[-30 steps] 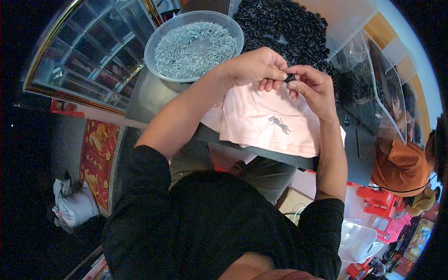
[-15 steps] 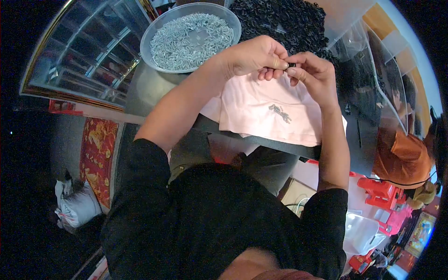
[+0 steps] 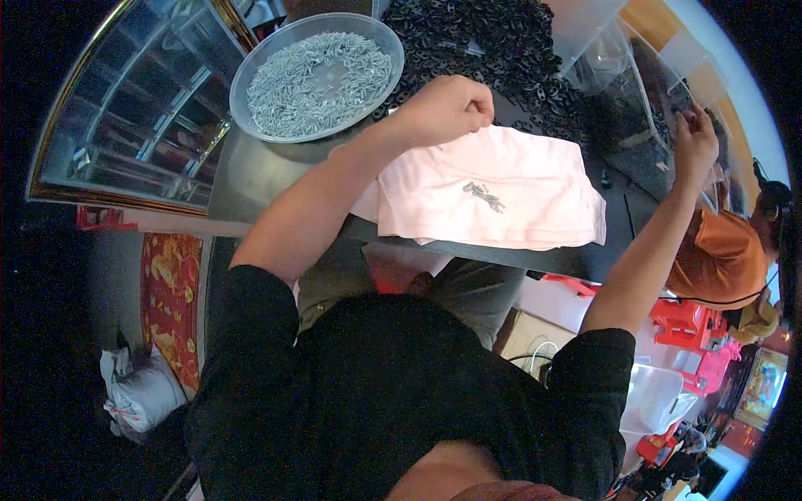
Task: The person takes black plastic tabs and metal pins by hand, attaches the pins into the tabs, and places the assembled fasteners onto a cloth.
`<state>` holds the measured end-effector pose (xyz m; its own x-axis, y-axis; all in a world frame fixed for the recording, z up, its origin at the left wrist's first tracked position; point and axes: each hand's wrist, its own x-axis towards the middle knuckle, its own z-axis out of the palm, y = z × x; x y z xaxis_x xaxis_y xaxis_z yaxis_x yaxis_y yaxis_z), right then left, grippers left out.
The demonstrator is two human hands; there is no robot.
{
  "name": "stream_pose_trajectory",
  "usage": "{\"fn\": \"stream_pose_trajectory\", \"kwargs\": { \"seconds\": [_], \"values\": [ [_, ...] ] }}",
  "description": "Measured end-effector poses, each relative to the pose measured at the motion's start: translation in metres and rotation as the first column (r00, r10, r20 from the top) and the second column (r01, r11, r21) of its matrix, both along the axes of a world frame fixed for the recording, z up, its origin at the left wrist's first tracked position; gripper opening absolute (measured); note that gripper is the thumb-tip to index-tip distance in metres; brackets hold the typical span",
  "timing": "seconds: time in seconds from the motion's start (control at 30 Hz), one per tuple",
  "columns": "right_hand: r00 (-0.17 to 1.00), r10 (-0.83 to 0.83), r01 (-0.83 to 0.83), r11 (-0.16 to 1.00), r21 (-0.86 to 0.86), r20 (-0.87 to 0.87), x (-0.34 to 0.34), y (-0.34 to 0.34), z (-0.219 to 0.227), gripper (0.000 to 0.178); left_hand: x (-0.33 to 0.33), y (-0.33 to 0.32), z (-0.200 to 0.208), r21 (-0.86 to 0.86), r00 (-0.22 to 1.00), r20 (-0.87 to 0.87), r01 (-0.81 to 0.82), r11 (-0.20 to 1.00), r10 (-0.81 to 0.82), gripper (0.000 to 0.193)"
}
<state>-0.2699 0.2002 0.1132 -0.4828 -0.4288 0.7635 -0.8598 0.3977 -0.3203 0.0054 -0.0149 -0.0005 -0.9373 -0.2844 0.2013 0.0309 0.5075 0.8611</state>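
Note:
My left hand (image 3: 451, 108) is curled closed above the far edge of a pale pink cloth (image 3: 535, 209); whatever its fingers hold is hidden. My right hand (image 3: 695, 150) reaches out to the far right, at the clear plastic bin (image 3: 660, 100). Its fingers look apart, and I see nothing between them. On the cloth lies a small heap of metal pins or screws (image 3: 484, 197). Beyond my left hand spreads a big pile of small black plastic pieces (image 3: 476, 42). A round clear tub (image 3: 242, 104), full of silvery pins or screws, stands to its left.
The dark table (image 3: 576, 259) carries all this. A glass-fronted cabinet with a gilt edge (image 3: 138, 104) stands at left. A person in an orange top (image 3: 723, 259) is at the right, near red plastic stools (image 3: 689, 326). A white sack (image 3: 146, 388) lies at lower left.
My hands were together, fingertips meeting on a small black piece over the cloth. They have parted: the right swung out to the bin, and the left stayed near the black pile.

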Motion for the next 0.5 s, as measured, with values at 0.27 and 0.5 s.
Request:
{"fn": "stream_pose_trajectory", "kwargs": {
  "seconds": [0.27, 0.5],
  "values": [
    [0.926, 0.330, -0.350, 0.933, -0.087, -0.184, 0.088, -0.039, -0.025, 0.012, 0.005, 0.036, 0.008, -0.455, 0.947, 0.063, 0.308, 0.835, -0.315, 0.007],
    [0.718, 0.384, -0.640, 0.691, 0.335, 0.580, 0.100, -0.080, -0.091, 0.013, 0.012, 0.033, 0.013, -0.454, 0.920, 0.198, 0.393, 0.799, -0.339, 0.010]
  ]
}}
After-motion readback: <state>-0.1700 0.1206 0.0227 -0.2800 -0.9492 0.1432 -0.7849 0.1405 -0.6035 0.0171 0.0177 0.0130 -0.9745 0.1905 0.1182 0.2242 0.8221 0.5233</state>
